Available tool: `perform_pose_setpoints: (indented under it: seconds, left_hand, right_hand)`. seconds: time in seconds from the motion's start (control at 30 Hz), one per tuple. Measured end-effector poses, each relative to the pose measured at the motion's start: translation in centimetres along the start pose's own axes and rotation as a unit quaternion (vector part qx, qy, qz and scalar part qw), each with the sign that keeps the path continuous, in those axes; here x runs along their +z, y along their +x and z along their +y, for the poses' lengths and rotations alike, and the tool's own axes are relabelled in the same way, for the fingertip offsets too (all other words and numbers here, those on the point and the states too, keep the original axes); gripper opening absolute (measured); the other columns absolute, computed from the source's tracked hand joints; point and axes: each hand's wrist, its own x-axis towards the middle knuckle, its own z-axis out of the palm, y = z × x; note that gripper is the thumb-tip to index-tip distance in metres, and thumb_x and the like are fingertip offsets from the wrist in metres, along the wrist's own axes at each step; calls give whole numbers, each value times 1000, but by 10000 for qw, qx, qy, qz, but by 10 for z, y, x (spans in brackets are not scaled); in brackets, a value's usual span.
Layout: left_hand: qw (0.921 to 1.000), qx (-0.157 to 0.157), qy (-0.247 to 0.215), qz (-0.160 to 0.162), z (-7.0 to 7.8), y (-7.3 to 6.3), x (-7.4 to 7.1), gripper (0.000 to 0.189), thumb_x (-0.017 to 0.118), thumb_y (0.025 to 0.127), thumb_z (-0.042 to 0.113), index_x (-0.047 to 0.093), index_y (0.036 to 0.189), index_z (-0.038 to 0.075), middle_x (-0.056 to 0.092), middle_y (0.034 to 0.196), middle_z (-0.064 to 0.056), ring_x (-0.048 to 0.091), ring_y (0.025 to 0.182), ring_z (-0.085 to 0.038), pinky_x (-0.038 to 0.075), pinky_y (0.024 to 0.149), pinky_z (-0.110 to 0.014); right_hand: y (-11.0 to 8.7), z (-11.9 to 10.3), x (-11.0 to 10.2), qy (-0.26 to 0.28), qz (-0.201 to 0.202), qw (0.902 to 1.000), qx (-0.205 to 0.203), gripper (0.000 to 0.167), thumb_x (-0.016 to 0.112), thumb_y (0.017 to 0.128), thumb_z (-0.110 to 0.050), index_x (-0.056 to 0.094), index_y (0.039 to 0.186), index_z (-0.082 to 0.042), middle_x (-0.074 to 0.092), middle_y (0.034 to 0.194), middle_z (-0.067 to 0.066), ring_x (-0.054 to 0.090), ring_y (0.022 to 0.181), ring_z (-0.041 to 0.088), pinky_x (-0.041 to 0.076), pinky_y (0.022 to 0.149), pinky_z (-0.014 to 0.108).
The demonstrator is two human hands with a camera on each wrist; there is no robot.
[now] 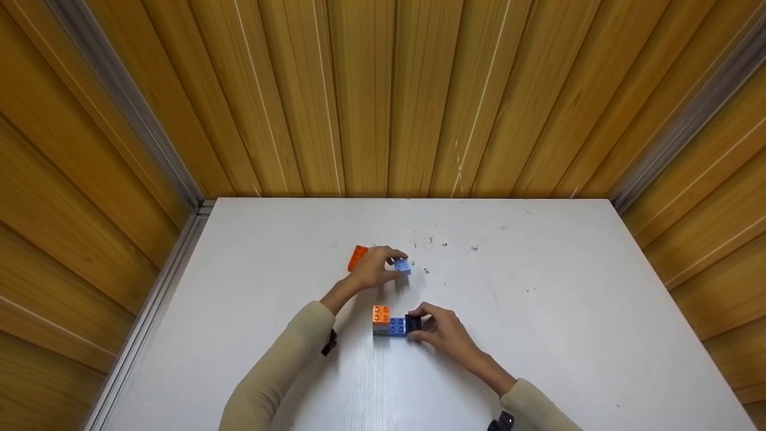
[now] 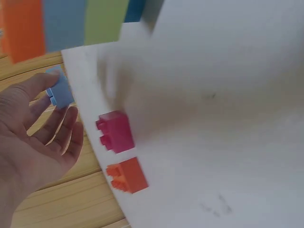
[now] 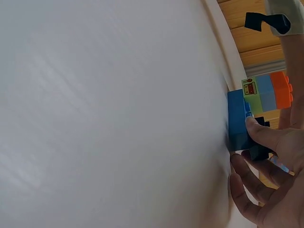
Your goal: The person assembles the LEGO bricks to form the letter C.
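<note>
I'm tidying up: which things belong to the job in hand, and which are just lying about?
In the job:
light blue brick, held
black brick, held
blue brick with orange-topped stack

Lying about, perhaps spare:
pink brick
loose orange brick

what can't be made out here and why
Head view: magenta plastic brick, apparently hidden by the left hand.
Left wrist view: blue plastic brick, mostly past the top edge.
Right wrist view: part of the black plastic brick, behind the right hand; print on the lime-green plastic brick, too small.
</note>
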Motion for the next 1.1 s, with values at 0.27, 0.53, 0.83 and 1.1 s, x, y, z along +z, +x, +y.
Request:
perform_pose_setpoints:
  seconds: [0.27, 0.53, 0.83, 1.1]
  left_hand:
    - [9966, 434, -697, 43, 14, -36, -41, 40, 77, 89, 5, 69, 128, 0, 73, 114, -18, 69, 98, -29, 59, 72, -27]
    - [9977, 418, -520, -78, 35, -76, -59, 43, 76, 92, 9, 66, 134, 6, 73, 113, -13, 69, 92, -23, 60, 79, -31]
    - [9992, 246, -147, -262, 45, -101, -55, 39, 77, 90, 9, 68, 129, 9, 74, 118, -8, 68, 95, -23, 60, 86, -44]
    - [9978, 222, 356, -514, 44, -108, -45, 34, 80, 89, 16, 72, 121, 8, 76, 111, -6, 69, 95, -24, 60, 83, -38]
  right_hand:
    - [4, -2, 4, -27, -40, 10000, 59, 31, 84, 83, -13, 68, 109, -6, 75, 114, 13, 69, 86, 19, 57, 76, 26]
    - [-1, -1, 3, 95, -122, 9998, 120, 30, 83, 83, -11, 67, 107, -5, 75, 114, 15, 68, 84, 15, 57, 75, 22]
    - [-1, 0, 2, 77, -61, 10000, -5, 30, 84, 83, -12, 67, 106, -5, 75, 113, 15, 68, 84, 17, 57, 75, 23]
    - [2, -2, 4, 229, -80, 9997, -66, 29, 84, 83, -13, 68, 106, -4, 75, 112, 15, 70, 85, 23, 57, 75, 24]
